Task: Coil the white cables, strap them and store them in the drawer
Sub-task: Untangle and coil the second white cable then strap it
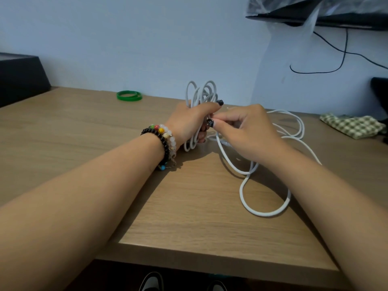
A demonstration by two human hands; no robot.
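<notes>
White cable [265, 207], thin, light and limp, is half coiled: upright loops [201, 93] are gripped in the left hand [189, 122], whose fingers are curled round them. A strand is pinched by the right hand [247, 131]. Slack is sprawled on the wooden tabletop [84, 133]; loops are best held mid-bundle. Green bands [129, 95] lie near a pale wall.
</notes>
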